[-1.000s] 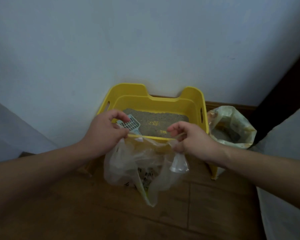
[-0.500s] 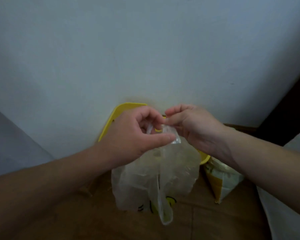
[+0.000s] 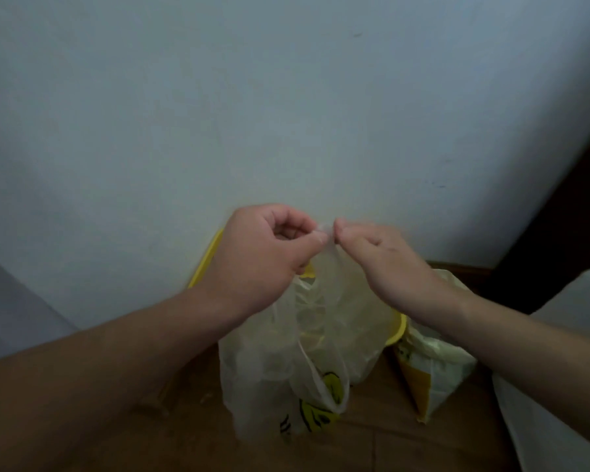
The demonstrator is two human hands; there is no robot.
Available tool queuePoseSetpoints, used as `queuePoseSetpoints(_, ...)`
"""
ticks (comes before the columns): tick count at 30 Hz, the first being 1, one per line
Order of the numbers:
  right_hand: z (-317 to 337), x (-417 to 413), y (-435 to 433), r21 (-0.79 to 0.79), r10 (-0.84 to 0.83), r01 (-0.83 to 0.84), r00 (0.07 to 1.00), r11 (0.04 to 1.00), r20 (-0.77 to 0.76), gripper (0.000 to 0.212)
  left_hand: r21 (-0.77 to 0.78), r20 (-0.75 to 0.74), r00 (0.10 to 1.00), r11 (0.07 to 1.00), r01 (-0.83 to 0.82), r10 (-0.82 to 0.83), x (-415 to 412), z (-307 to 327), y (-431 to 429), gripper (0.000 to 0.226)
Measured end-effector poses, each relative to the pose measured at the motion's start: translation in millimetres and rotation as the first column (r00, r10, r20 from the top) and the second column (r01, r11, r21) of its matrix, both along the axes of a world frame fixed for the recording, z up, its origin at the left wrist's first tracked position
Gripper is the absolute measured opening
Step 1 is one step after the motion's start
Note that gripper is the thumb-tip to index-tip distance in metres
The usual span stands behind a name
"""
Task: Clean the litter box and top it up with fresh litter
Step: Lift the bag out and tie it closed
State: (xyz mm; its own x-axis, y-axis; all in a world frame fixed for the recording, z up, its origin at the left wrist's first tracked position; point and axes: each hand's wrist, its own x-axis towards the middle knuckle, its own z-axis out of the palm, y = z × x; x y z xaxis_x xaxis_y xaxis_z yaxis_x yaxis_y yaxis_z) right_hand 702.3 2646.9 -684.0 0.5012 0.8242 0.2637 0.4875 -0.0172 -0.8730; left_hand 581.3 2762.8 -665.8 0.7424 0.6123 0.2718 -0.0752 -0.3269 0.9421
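Head view looks down on both bare hands, raised close together in front of a pale wall [image 3: 286, 97]. The left hand [image 3: 263, 257] has its fingers curled, thumb and forefinger pinching the top edge of a thin translucent plastic bag [image 3: 307, 335]. The right hand [image 3: 385, 264], just beside it with fingertips almost touching the left's, pinches the same strip of film between thumb and curled fingers. So both hands are narrow and holding the bag, nothing else.

The bag hangs straight down from the two pinch points, slack and crumpled, with a loose flap drooping below the left hand. A yellow smiley print [image 3: 321, 403] shows near its bottom, well beneath the hands. What lies inside is too blurred to tell.

The yellow litter box [image 3: 205, 264] sits behind and below the hands, mostly hidden by them and by the bag — only a strip of rim shows just left of the left wrist and a corner under the right wrist. A pale litter sack [image 3: 433, 369] with an orange-yellow lower panel stands under the right forearm, beside that corner, on the wooden floor [image 3: 372, 444].
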Motion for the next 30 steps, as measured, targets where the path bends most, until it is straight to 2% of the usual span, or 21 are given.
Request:
queuePoseSetpoints(2, -2, -4, -4, -0.024, 0.095, -0.093, 0.986, 0.995, 0.137, 0.031, -0.037, 0.031, 0.999, 0.999, -0.028, 0.029, 4, 2, 1, 0.011)
queuePoseSetpoints(4, -13, -6, -4, -0.003, 0.095, -0.095, 0.986, 0.995, 0.139, 0.035, -0.073, 0.039, 0.999, 0.997, -0.027, 0.029, 6, 4, -1, 0.011)
queuePoseSetpoints(6, -25, -5, -1, 0.068, 0.029, -0.034, 0.996, 0.997, 0.079, 0.014, -0.072, 0.047, 0.999, 0.997, -0.002, 0.006, 9, 3, -1, 0.012)
queuePoseSetpoints(8, -29, -1, 2, 0.101, -0.006, 0.009, 0.999, 0.995, -0.033, 0.019, 0.045, 0.02, 1.0, 0.999, 0.012, -0.013, 8, 5, 4, 0.021)
queuePoseSetpoints(10, -27, 3, 4, 0.104, -0.046, 0.054, 0.996, 0.993, -0.081, 0.025, 0.184, -0.056, 0.986, 0.969, 0.162, -0.154, 4, 12, 12, 0.02)
queuePoseSetpoints(12, -24, 5, 4, 0.105, -0.053, 0.062, 0.995, 0.993, -0.087, 0.032, 0.279, -0.163, 0.936, 0.896, 0.346, -0.311, -1, 21, 19, 0.017)
queuePoseSetpoints(16, -28, 4, 9, 0.044, -0.071, 0.075, 0.993, 0.996, -0.096, 0.036, 0.506, -0.28, 0.9, 0.746, 0.433, -0.333, -3, 35, 27, 0.019)
queuePoseSetpoints(21, -31, 0, 8, 0.014, 0.022, -0.022, 0.999, 1.0, -0.025, 0.032, 0.376, -0.395, 0.822, 0.745, 0.551, -0.409, 1, 29, 27, 0.034)
queuePoseSetpoints(26, -35, -7, 8, -0.002, 0.179, -0.179, 0.983, 0.984, 0.049, 0.044, 0.144, -0.352, 0.755, 0.765, 0.627, -0.552, 7, 15, 25, 0.039)
queuePoseSetpoints(28, -42, -8, 8, -0.066, 0.219, -0.215, 0.975, 0.974, 0.05, 0.033, 0.11, -0.315, 0.75, 0.763, 0.637, -0.581, 9, 12, 26, 0.037)
queuePoseSetpoints(30, -47, -6, 7, -0.139, 0.27, -0.269, 0.963, 0.953, -0.012, 0.017, 0.092, -0.262, 0.755, 0.763, 0.64, -0.601, 11, 10, 27, 0.034)
